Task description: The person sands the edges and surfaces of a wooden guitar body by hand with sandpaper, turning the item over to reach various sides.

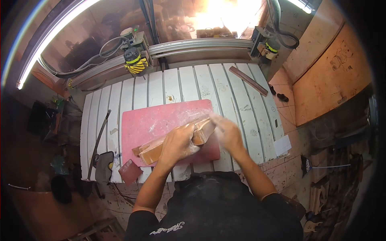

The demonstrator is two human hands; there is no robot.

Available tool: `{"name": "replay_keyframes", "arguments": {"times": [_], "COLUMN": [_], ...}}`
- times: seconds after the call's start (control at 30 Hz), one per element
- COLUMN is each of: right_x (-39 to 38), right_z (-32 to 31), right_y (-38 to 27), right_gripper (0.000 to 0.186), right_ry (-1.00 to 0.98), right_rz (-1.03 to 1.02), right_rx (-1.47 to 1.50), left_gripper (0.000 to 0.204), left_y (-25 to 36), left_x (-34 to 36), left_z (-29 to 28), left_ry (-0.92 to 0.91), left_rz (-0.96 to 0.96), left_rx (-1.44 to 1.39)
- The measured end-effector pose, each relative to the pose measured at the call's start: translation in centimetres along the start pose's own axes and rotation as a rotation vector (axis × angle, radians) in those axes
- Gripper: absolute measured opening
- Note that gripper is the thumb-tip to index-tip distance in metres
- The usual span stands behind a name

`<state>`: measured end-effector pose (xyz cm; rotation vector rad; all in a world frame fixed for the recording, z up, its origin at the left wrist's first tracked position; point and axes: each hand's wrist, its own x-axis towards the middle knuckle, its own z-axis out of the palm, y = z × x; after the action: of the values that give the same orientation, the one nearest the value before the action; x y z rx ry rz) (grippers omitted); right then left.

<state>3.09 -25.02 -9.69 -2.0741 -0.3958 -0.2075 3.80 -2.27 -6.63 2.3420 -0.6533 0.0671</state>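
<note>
- Here we are, centre of the frame: the left hand (pixel 179 144) wraps over the pale-brown wooden piece (pixel 152 154), fingers curled, pinning it firmly.
- Out at its upper-right end, the right hand (pixel 227 134) is a blur, fingers bent inward; whether it grips anything, I cannot tell.
- Looks like a rubbing stroke, so the best play is light, even pressure along the edge, with the left fingers clear of its path.
- A steady piece matters too: press it down onto the red mat (pixel 161 116), don't let it rock.
- And the lie of it: 1 piece slanting from lower left to upper right, its middle under the left palm, its far end just beside the right fingers.
</note>
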Motion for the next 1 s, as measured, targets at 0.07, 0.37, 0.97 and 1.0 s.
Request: {"name": "replay_keyframes", "arguments": {"times": [0.07,0.37,0.97,1.0], "right_x": [1.0,-2.0,-1.1,-0.9], "right_z": [-1.7,2.5,3.3,2.8], "right_y": [2.0,-3.0,-3.3,-1.6], "right_gripper": [0.050,0.045,0.045,0.045], "right_ry": [0.095,0.175,0.157,0.160], "right_rz": [0.184,0.023,-0.054,-0.053], "right_rx": [-0.256,-0.091,0.193,0.191], "left_gripper": [0.042,0.042,0.046,0.046], "left_y": [0.4,0.0,-1.0,-0.9], "left_x": [0.3,0.6,1.1,1.2], "left_z": [-0.2,-0.7,-1.1,-1.0], "left_ry": [0.037,0.036,0.016,0.015], "left_rz": [0.030,-0.039,-0.060,-0.056], "left_rx": [0.008,-0.011,-0.058,-0.059]}}
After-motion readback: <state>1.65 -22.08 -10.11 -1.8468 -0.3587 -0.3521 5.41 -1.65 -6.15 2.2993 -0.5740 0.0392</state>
